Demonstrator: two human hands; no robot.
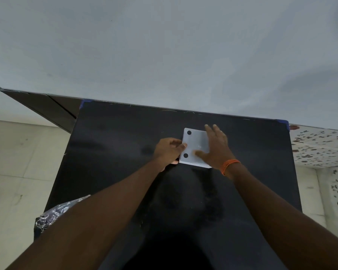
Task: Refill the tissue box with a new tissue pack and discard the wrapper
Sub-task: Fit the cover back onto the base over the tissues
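A white tissue box [193, 142] lies upside down on the black table [115, 152], its flat base with two black round feet facing up. My left hand [169, 151] grips the box's left edge, thumb on top and fingers curled at the side. My right hand [216, 146] lies flat on the base's right half with fingers spread, an orange band on its wrist. No tissue pack or wrapper is in view.
The table stands against a pale grey wall [164, 55]. Blue tape marks its far corners [284, 122]. Pale floor tiles [18, 162] lie to the left, flower-patterned tiles [320, 145] to the right. A patterned cloth [55, 212] shows at the table's near left.
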